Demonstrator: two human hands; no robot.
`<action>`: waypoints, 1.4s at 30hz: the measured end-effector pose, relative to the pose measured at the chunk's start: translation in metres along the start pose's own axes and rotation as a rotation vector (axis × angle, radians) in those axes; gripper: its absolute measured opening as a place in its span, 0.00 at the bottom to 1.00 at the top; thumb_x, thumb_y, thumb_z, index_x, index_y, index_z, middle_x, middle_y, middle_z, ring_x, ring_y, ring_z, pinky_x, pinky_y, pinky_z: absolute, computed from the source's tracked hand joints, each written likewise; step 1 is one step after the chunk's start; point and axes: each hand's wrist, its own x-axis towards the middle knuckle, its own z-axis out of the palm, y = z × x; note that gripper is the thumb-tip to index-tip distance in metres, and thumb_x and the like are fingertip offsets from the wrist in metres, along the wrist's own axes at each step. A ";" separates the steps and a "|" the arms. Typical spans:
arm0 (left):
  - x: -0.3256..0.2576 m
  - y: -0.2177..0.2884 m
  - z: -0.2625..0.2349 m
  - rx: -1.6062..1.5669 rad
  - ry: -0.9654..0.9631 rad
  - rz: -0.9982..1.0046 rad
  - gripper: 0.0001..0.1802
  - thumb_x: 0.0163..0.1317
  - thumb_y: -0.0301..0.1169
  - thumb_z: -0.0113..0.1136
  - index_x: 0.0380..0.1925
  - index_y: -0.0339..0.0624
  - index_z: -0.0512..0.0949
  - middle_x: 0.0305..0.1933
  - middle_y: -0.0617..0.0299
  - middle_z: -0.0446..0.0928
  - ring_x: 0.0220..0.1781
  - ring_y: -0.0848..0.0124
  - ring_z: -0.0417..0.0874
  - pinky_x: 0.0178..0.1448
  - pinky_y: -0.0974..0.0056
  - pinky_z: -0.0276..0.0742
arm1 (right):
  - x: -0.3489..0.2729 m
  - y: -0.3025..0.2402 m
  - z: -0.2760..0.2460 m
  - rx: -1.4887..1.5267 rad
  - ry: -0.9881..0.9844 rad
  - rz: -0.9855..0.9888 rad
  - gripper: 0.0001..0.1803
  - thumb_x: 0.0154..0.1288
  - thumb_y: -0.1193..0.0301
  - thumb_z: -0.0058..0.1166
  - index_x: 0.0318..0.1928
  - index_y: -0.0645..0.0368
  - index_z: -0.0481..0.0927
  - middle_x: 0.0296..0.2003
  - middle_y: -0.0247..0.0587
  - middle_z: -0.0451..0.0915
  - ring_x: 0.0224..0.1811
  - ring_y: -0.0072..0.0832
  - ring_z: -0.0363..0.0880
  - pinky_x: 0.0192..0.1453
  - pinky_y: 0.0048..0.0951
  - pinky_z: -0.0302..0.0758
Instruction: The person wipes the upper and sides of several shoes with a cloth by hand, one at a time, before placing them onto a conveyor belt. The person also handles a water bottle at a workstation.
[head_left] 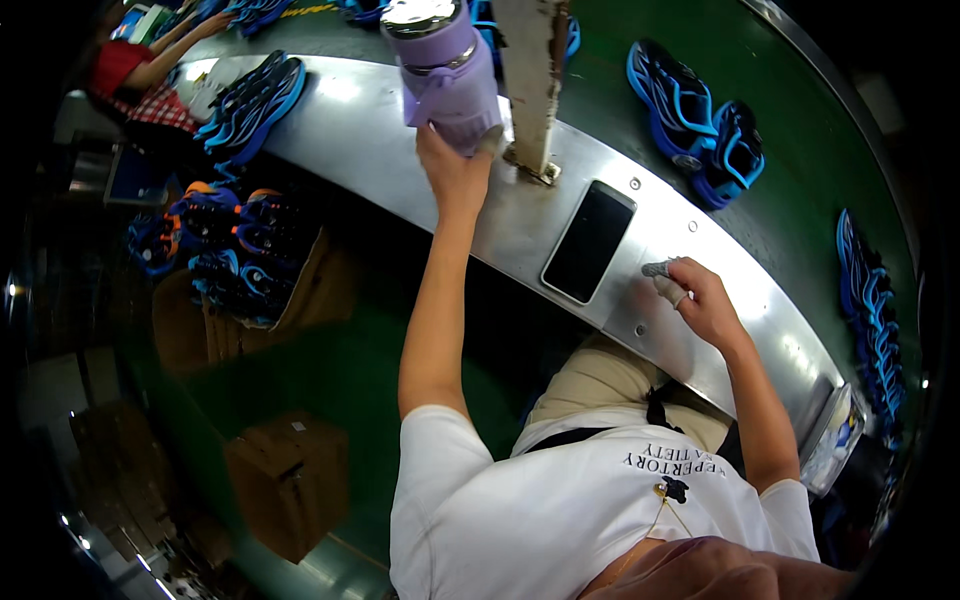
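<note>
A person's left hand [452, 165] wraps the base of a lilac lidded tumbler [447, 70] at the steel worktop's [500, 235] far edge, seemingly rigid, slick and heavy; the right hand [700, 300] pinches a small grey piece [657, 268].

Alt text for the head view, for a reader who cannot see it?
The person's left hand grips a purple lidded bottle on a curved metal ledge, beside a dark phone. Their right hand, fingers taped, rests on the ledge; blue shoe soles lie beyond.
</note>
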 end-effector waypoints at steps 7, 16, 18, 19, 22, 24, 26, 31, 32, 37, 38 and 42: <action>0.045 -0.025 0.002 -0.091 -0.041 0.320 0.29 0.47 0.36 0.73 0.48 0.38 0.74 0.48 0.54 0.76 0.49 0.58 0.76 0.53 0.57 0.72 | 0.002 -0.017 -0.010 -0.070 -0.029 0.091 0.07 0.65 0.73 0.53 0.40 0.62 0.78 0.30 0.42 0.71 0.29 0.32 0.68 0.35 0.31 0.68; 0.031 -0.015 0.004 -0.267 0.047 0.365 0.20 0.50 0.27 0.70 0.44 0.36 0.77 0.45 0.58 0.79 0.47 0.64 0.78 0.51 0.60 0.74 | 0.029 -0.079 -0.029 -0.058 -0.002 -0.131 0.08 0.65 0.70 0.56 0.40 0.62 0.80 0.28 0.39 0.73 0.28 0.25 0.70 0.35 0.27 0.69; 0.006 0.000 -0.014 -0.115 -0.041 0.270 0.22 0.49 0.26 0.70 0.46 0.36 0.76 0.46 0.57 0.78 0.47 0.63 0.78 0.51 0.61 0.74 | 0.042 -0.108 -0.030 -0.029 -0.011 -0.222 0.10 0.65 0.70 0.56 0.43 0.62 0.79 0.30 0.39 0.73 0.29 0.25 0.71 0.36 0.26 0.70; -0.005 0.003 -0.022 -0.112 -0.038 0.267 0.22 0.49 0.26 0.70 0.46 0.36 0.76 0.46 0.57 0.78 0.47 0.63 0.78 0.51 0.61 0.74 | 0.048 -0.122 -0.030 -0.053 0.009 -0.325 0.12 0.64 0.69 0.57 0.45 0.62 0.78 0.31 0.40 0.73 0.30 0.25 0.72 0.36 0.26 0.70; -0.039 0.009 -0.039 -0.313 -0.092 0.161 0.40 0.40 0.34 0.78 0.54 0.35 0.69 0.51 0.53 0.74 0.53 0.60 0.76 0.57 0.58 0.71 | 0.072 -0.168 -0.023 -0.025 0.090 -0.630 0.20 0.60 0.61 0.62 0.46 0.62 0.77 0.35 0.43 0.73 0.34 0.32 0.74 0.38 0.30 0.72; -0.062 0.009 -0.041 -0.371 -0.017 0.244 0.51 0.36 0.35 0.81 0.60 0.33 0.61 0.55 0.51 0.70 0.56 0.60 0.75 0.59 0.57 0.71 | 0.084 -0.194 -0.010 -0.084 0.152 -0.707 0.23 0.57 0.57 0.64 0.45 0.62 0.78 0.36 0.45 0.73 0.36 0.37 0.75 0.39 0.33 0.73; -0.080 0.016 -0.048 -0.370 -0.033 0.269 0.56 0.35 0.37 0.81 0.63 0.33 0.55 0.57 0.49 0.68 0.55 0.57 0.75 0.58 0.56 0.72 | 0.085 -0.214 0.001 -0.145 0.215 -0.779 0.26 0.54 0.53 0.66 0.43 0.61 0.78 0.37 0.47 0.73 0.38 0.41 0.75 0.40 0.36 0.74; -0.107 0.031 -0.072 -0.180 -0.005 0.252 0.54 0.35 0.37 0.79 0.61 0.34 0.57 0.53 0.49 0.69 0.53 0.55 0.75 0.55 0.54 0.73 | 0.087 -0.225 0.022 -0.532 -0.050 -0.687 0.19 0.44 0.66 0.65 0.38 0.60 0.78 0.36 0.50 0.71 0.41 0.46 0.74 0.42 0.40 0.75; -0.108 0.033 -0.076 -0.183 -0.005 0.256 0.54 0.36 0.38 0.79 0.61 0.34 0.57 0.52 0.49 0.70 0.53 0.54 0.75 0.55 0.54 0.73 | 0.087 -0.224 0.021 -0.542 -0.081 -0.740 0.18 0.42 0.69 0.64 0.37 0.59 0.78 0.35 0.51 0.71 0.40 0.46 0.74 0.42 0.40 0.75; -0.125 0.037 -0.105 -0.080 0.071 0.289 0.54 0.37 0.39 0.80 0.61 0.31 0.58 0.52 0.48 0.72 0.51 0.55 0.77 0.54 0.56 0.74 | 0.082 -0.235 0.014 -0.315 -0.243 -0.940 0.31 0.45 0.72 0.70 0.50 0.62 0.69 0.37 0.42 0.65 0.31 0.35 0.70 0.36 0.32 0.73; -0.128 0.034 -0.110 -0.071 0.076 0.279 0.54 0.37 0.39 0.80 0.61 0.31 0.58 0.52 0.48 0.72 0.51 0.55 0.77 0.54 0.56 0.74 | 0.086 -0.238 0.018 -0.330 -0.238 -0.946 0.33 0.46 0.67 0.71 0.51 0.63 0.69 0.36 0.41 0.65 0.30 0.30 0.69 0.32 0.30 0.71; -0.142 0.030 -0.132 -0.323 0.044 0.115 0.53 0.37 0.36 0.80 0.61 0.32 0.58 0.52 0.52 0.73 0.51 0.60 0.78 0.54 0.60 0.75 | 0.085 -0.238 0.036 -0.286 -0.322 -0.819 0.35 0.48 0.59 0.72 0.52 0.63 0.69 0.36 0.39 0.64 0.30 0.25 0.67 0.31 0.26 0.69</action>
